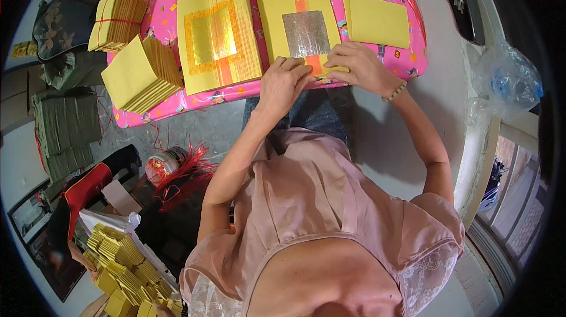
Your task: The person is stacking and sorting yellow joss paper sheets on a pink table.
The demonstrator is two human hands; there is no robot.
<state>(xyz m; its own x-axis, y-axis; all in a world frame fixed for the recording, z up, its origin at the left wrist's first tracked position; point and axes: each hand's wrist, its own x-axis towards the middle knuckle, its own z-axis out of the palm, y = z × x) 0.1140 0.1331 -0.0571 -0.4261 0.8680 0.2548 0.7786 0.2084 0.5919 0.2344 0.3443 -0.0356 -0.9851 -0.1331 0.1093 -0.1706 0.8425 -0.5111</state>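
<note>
i see my left hand point(284, 80) and right hand point(356, 63) close together, pinching the near edge of the silver-foil sheet stack point(299, 28) | stack at the pink table point(407, 60) front edge | one gold-foil stack point(217, 35) left, one plain yellow stack point(376, 20) right | narrow gaps between

The yellow paper stack point(298, 22) under the hands looks matt, with a shiny silver foil square point(305, 33) at its middle; the neighbouring stack point(218, 37) carries glossy gold foil point(213, 35); the counter point(407, 60) wears a smooth, glossy pink printed covering.
</note>
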